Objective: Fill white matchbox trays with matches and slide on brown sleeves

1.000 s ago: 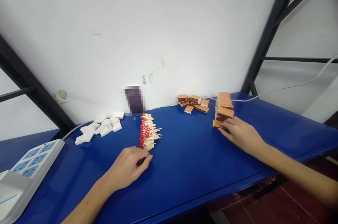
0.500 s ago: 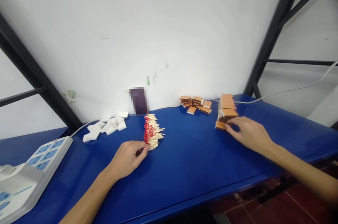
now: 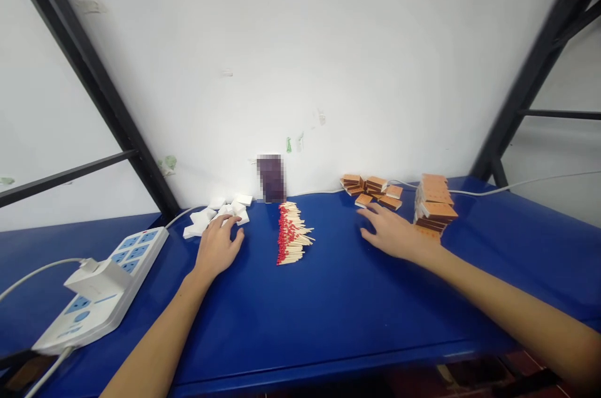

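Observation:
My left hand (image 3: 219, 246) is over the near side of a heap of white matchbox trays (image 3: 201, 218), fingers apart; whether its fingertips touch them I cannot tell. My right hand (image 3: 387, 232) reaches toward a loose pile of orange-topped matchboxes (image 3: 389, 202), fingers spread and nothing in them. Right of that hand stands a stack of matchboxes (image 3: 437, 210), its lowest part half hidden by my wrist. Between the hands lies a bundle of red-headed matches (image 3: 292, 235), heads to the left and sticks to the right.
A white power strip (image 3: 141, 260) with a plugged-in adapter (image 3: 98, 282) sits at the left of the blue table (image 3: 300, 316). A blurred dark object (image 3: 271, 179) leans on the wall behind the matches. A white cable (image 3: 474, 193) runs along the back; black frame posts flank the table.
My right hand has let go of the matchbox at the stack's foot and moved left to the loose pile. My left hand has left the matches for the white trays. The view has shifted.

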Action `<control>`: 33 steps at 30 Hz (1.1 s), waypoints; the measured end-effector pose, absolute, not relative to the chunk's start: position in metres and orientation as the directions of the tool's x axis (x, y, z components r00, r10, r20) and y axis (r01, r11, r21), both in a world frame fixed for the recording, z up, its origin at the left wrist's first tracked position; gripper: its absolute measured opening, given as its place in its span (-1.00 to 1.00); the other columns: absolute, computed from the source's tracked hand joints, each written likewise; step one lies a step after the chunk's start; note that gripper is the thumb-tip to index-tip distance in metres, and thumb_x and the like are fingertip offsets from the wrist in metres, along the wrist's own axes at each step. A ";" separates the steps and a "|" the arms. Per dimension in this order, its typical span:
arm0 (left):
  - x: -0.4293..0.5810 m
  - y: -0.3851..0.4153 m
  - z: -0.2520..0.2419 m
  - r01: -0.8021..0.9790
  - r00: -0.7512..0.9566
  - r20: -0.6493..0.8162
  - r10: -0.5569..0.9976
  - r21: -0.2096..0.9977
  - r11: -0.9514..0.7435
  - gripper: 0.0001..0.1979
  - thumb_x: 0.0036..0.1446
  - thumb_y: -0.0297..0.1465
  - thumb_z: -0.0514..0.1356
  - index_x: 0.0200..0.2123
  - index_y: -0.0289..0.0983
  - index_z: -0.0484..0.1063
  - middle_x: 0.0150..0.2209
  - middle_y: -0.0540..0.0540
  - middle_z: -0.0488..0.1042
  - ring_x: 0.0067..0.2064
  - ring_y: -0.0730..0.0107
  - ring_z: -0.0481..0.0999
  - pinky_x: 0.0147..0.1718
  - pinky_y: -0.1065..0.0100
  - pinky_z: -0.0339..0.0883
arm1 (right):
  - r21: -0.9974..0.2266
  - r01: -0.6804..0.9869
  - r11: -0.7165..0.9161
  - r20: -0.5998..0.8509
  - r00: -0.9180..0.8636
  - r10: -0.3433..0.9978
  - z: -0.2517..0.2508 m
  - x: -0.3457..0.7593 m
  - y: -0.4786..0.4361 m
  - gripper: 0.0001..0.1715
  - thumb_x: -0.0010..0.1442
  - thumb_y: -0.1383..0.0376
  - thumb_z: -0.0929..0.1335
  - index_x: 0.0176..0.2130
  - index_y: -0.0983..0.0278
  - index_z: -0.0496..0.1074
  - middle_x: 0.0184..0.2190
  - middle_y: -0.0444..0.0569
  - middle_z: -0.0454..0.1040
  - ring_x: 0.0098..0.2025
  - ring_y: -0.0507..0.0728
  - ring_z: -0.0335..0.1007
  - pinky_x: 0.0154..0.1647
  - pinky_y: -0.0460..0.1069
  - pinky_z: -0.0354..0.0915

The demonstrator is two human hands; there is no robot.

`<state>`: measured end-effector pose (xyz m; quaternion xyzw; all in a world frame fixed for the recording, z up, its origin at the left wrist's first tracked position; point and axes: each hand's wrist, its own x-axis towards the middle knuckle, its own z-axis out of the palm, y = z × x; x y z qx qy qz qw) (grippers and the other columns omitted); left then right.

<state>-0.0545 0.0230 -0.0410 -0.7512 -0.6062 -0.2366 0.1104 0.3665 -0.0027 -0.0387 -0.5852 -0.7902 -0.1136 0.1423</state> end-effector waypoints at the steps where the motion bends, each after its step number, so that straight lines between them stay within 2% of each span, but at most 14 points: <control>1: -0.055 0.023 -0.043 0.964 0.159 0.479 0.863 0.113 -0.240 -0.58 0.28 -0.25 -0.01 0.07 -0.29 0.43 0.13 -0.26 0.39 0.18 -0.03 0.34 0.13 -0.01 0.23 | 0.017 0.968 0.251 0.345 -0.241 0.907 -0.039 0.362 0.012 -0.49 0.26 0.21 0.29 0.15 0.33 0.37 0.19 0.23 0.31 0.08 0.30 0.39 0.07 0.12 0.32; 6: -0.050 0.023 -0.046 0.965 0.206 0.407 0.890 0.066 -0.253 -0.56 0.30 -0.22 0.01 0.17 -0.19 0.38 0.25 -0.22 0.31 0.25 -0.09 0.24 0.13 -0.13 0.18 | 0.030 0.986 0.167 0.358 -0.166 0.919 -0.042 0.349 0.055 -0.51 0.30 0.20 0.24 0.11 0.40 0.39 0.01 0.33 0.43 -0.01 0.37 0.42 -0.02 0.19 0.30; 11: -0.043 0.023 -0.045 0.963 0.236 0.342 0.910 0.039 -0.265 -0.52 0.30 -0.19 0.01 0.23 -0.13 0.32 0.26 -0.18 0.31 0.17 -0.18 0.26 0.03 -0.18 0.19 | 0.062 0.985 0.163 0.409 -0.175 0.896 -0.038 0.332 0.042 -0.54 0.29 0.16 0.25 0.11 0.29 0.38 -0.01 0.26 0.45 0.01 0.41 0.35 0.00 0.25 0.22; 13: -0.041 0.023 -0.045 0.964 0.240 0.341 0.909 0.029 -0.265 -0.53 0.31 -0.18 0.00 0.23 -0.14 0.33 0.22 -0.20 0.34 0.14 -0.16 0.28 0.01 -0.14 0.21 | 0.069 0.975 0.210 0.425 -0.219 0.878 -0.035 0.323 0.032 -0.53 0.30 0.19 0.24 0.15 0.26 0.35 0.02 0.22 0.43 0.04 0.37 0.32 0.02 0.20 0.21; 15: -0.038 0.022 -0.044 0.968 0.228 0.366 0.902 0.010 -0.249 -0.54 0.30 -0.18 0.00 0.19 -0.16 0.36 0.13 -0.24 0.39 0.11 -0.13 0.29 0.00 -0.09 0.23 | 0.044 0.914 0.403 0.413 -0.384 0.826 -0.032 0.312 0.021 -0.54 0.31 0.22 0.24 0.15 0.27 0.34 -0.04 0.17 0.45 -0.03 0.30 0.36 -0.02 0.15 0.24; 18: -0.036 0.020 -0.042 0.977 0.196 0.391 0.899 0.001 -0.214 -0.56 0.30 -0.16 0.00 0.11 -0.20 0.43 -0.03 -0.25 0.42 0.06 -0.11 0.32 -0.01 -0.04 0.27 | -0.063 0.805 0.590 0.411 -0.518 0.750 -0.030 0.296 0.005 -0.61 0.32 0.25 0.23 0.10 0.27 0.38 -0.08 0.10 0.45 -0.08 0.24 0.37 -0.04 0.11 0.26; 20: -0.035 0.019 -0.043 0.979 0.179 0.392 0.902 0.020 -0.203 -0.57 0.29 -0.17 0.01 0.06 -0.24 0.47 -0.10 -0.25 0.40 0.03 -0.09 0.34 -0.01 -0.01 0.29 | -0.136 0.748 0.650 0.388 -0.564 0.729 -0.032 0.287 -0.003 -0.64 0.32 0.27 0.23 0.07 0.26 0.39 -0.10 0.06 0.44 -0.11 0.20 0.38 -0.08 0.08 0.28; 23: -0.036 0.019 -0.044 0.977 0.172 0.393 0.903 0.050 -0.208 -0.61 0.28 -0.22 0.03 0.03 -0.25 0.48 -0.11 -0.23 0.36 0.01 -0.02 0.37 0.00 0.07 0.33 | -0.238 0.709 0.664 0.372 -0.565 0.736 -0.038 0.280 -0.007 -0.67 0.29 0.30 0.26 0.04 0.26 0.40 -0.15 0.04 0.44 -0.17 0.16 0.36 -0.13 0.06 0.29; 26: -0.035 0.018 -0.044 0.971 0.169 0.400 0.901 0.089 -0.222 -0.64 0.27 -0.30 0.03 0.05 -0.25 0.45 -0.04 -0.23 0.30 -0.05 0.06 0.43 -0.03 0.10 0.37 | -0.373 0.669 0.643 0.363 -0.532 0.765 -0.043 0.282 -0.001 -0.65 0.17 0.37 0.31 -0.01 0.25 0.37 -0.22 -0.01 0.40 -0.18 0.15 0.32 -0.14 0.05 0.28; 30: -0.027 0.013 -0.039 0.912 0.100 0.460 0.882 0.311 -0.266 -0.60 0.23 -0.36 0.03 0.13 -0.24 0.34 0.05 -0.22 0.22 -0.22 0.24 0.48 -0.10 0.11 0.41 | -0.666 0.563 0.489 0.219 -0.480 0.850 -0.040 0.286 0.012 -0.58 0.05 0.42 0.31 -0.06 0.24 0.27 -0.23 -0.09 0.33 -0.28 0.06 0.28 -0.26 -0.04 0.26; 33: -0.019 0.008 -0.034 0.795 0.088 0.522 0.848 0.477 -0.376 -0.64 0.23 -0.41 0.01 0.08 -0.24 0.34 0.00 -0.17 0.23 -0.21 0.33 0.48 -0.14 0.22 0.43 | -0.731 0.550 0.403 0.125 -0.473 0.872 -0.036 0.282 0.015 -0.61 0.06 0.37 0.31 -0.07 0.24 0.24 -0.24 -0.12 0.30 -0.34 0.04 0.24 -0.33 -0.05 0.22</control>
